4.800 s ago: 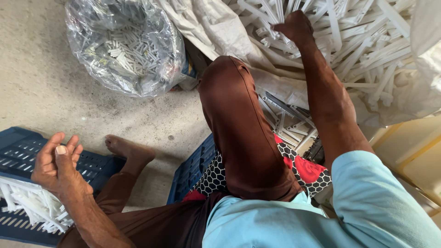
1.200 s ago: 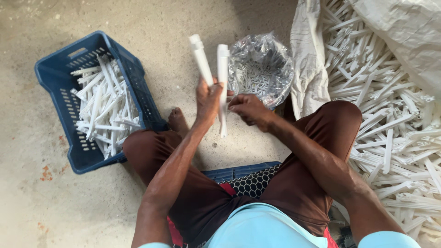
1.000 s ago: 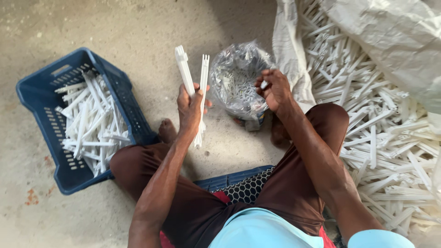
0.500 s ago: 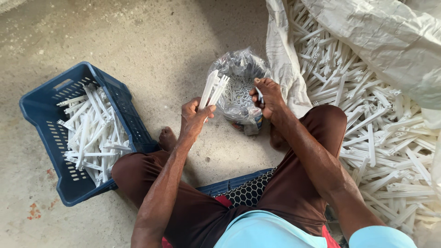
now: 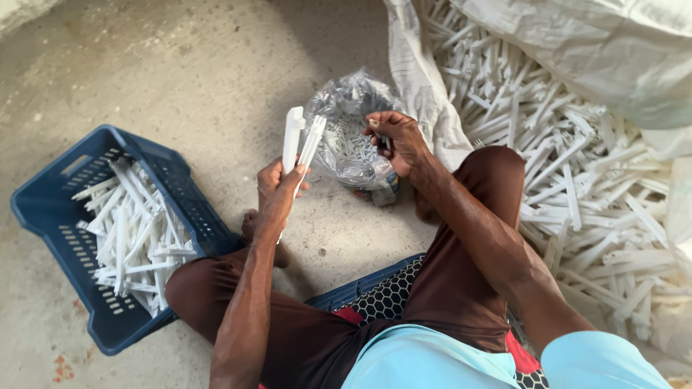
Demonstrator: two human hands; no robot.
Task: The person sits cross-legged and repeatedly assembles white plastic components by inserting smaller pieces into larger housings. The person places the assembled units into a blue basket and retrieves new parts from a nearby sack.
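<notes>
Head view, looking down at a seated person on the concrete floor [image 5: 180,65]. I am watching the left hand [image 5: 277,191] holding two long white plastic strips [image 5: 299,140] upright, its grip pressed together around their lower ends. The right hand [image 5: 396,137] is now sitting at the mouth of the clear plastic bag [image 5: 346,140], fingers pinching a small pale piece [image 5: 374,124]; a second ago it was meeting the left hand at the strips, so it is leaving them to fetch a small part from the bag. That suggests, in my judgement, that the strips are waiting to receive this piece. The bag is standing just beside the raised strips, ahead of the knees. A blue crate [image 5: 50,216] holding more white strips is lying toward the left of the floor, apart from the hands. A large heap of white strips [image 5: 577,180] is spreading along the right, on a white sack [image 5: 425,94].
</notes>
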